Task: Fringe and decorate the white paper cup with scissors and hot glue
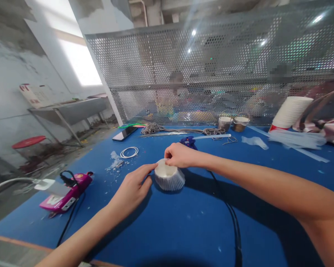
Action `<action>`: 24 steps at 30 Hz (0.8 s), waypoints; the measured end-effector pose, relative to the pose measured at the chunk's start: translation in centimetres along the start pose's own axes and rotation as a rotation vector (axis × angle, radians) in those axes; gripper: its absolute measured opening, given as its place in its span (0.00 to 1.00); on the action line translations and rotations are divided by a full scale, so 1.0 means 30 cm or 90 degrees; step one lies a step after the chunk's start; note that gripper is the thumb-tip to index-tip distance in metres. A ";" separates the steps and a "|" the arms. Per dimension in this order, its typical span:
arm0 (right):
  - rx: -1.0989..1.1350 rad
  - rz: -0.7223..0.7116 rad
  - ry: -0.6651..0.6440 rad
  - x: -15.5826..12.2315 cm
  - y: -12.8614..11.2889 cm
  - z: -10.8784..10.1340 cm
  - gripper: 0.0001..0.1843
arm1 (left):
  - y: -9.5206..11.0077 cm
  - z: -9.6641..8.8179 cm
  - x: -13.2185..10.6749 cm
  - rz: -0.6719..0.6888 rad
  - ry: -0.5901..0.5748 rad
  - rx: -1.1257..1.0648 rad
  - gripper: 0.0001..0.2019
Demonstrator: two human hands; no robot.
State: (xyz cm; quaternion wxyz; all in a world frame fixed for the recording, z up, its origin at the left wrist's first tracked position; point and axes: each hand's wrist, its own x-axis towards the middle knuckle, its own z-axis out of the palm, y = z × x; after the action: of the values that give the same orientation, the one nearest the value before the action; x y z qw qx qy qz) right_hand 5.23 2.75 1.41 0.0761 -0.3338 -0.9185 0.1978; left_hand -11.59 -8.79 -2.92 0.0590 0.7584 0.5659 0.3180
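A small white pleated paper cup point(170, 181), like a cupcake liner, stands upright on the blue table in front of me. My left hand point(137, 185) reaches to its left side, fingers stretched out and thumb apart, with the fingertips touching the rim. From the right, my right hand point(179, 155) bends over the far rim, finger and thumb pinched together there at the cup's edge. Whether anything small sits in that pinch is hidden. Just behind the right hand lies a dark blue glue gun point(188, 141), partly covered, with a translucent glue stick point(211, 137) extending to the right.
A pink power strip point(66, 193) with plugged-in cables sits at left. White rings point(129, 152), scraps point(115, 162) and a phone point(124, 133) lie farther back. Grey cord bundles point(153, 128), two cups point(241, 124), stacked paper cups point(291, 113) and glue sticks point(297, 139) line the perforated screen point(167, 55). A black cable point(233, 218) crosses the right.
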 end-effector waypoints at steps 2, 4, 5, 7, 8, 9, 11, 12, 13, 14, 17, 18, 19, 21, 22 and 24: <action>-0.021 0.015 -0.009 0.003 -0.011 0.003 0.11 | 0.004 0.000 -0.003 0.003 0.005 0.002 0.20; -0.034 0.021 -0.024 0.006 -0.016 0.005 0.13 | 0.010 0.000 -0.005 -0.005 0.003 -0.009 0.20; -0.038 0.021 -0.034 0.007 -0.016 0.004 0.13 | 0.012 0.001 -0.005 -0.014 0.001 -0.019 0.20; -0.041 0.014 -0.055 0.008 -0.011 -0.002 0.14 | 0.015 0.003 -0.006 -0.038 -0.002 -0.052 0.19; -0.040 0.006 -0.068 0.007 -0.007 -0.008 0.14 | 0.015 0.005 -0.006 -0.054 0.000 -0.076 0.19; -0.037 -0.004 -0.077 0.006 -0.002 -0.016 0.16 | 0.014 0.008 -0.005 -0.074 0.004 -0.106 0.18; -0.027 -0.031 -0.078 0.004 0.007 -0.035 0.20 | 0.010 0.013 -0.004 -0.121 0.016 -0.189 0.18; -0.022 -0.047 -0.069 0.003 0.010 -0.044 0.22 | 0.008 0.017 -0.003 -0.146 0.024 -0.236 0.19; -0.018 -0.064 -0.056 0.004 0.012 -0.052 0.24 | 0.005 0.020 -0.002 -0.169 0.032 -0.284 0.19; -0.015 -0.082 -0.043 0.006 0.012 -0.057 0.24 | 0.004 0.024 -0.001 -0.189 0.039 -0.328 0.20; -0.014 -0.156 -0.033 0.020 -0.001 -0.052 0.19 | 0.004 0.032 0.004 -0.228 0.049 -0.417 0.17; -0.016 -0.183 -0.039 0.027 -0.008 -0.044 0.16 | 0.005 0.034 0.005 -0.235 0.047 -0.434 0.15; -0.018 -0.207 -0.047 0.033 -0.014 -0.035 0.12 | 0.007 0.035 0.006 -0.239 0.044 -0.445 0.14; -0.021 -0.236 -0.060 0.045 -0.023 -0.018 0.05 | 0.008 0.035 0.007 -0.248 0.041 -0.452 0.13; -0.021 -0.244 -0.064 0.050 -0.024 -0.011 0.03 | 0.008 0.035 0.007 -0.254 0.041 -0.451 0.13; -0.017 -0.257 -0.071 0.057 -0.021 -0.004 0.04 | 0.006 0.035 0.007 -0.262 0.041 -0.448 0.13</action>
State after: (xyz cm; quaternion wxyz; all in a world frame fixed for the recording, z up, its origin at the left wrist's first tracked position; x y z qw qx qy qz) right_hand 3.59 3.44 1.79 0.0587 -0.1329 -0.9720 0.1846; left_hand -10.83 -8.40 -3.57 0.3598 0.5521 0.5641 0.4975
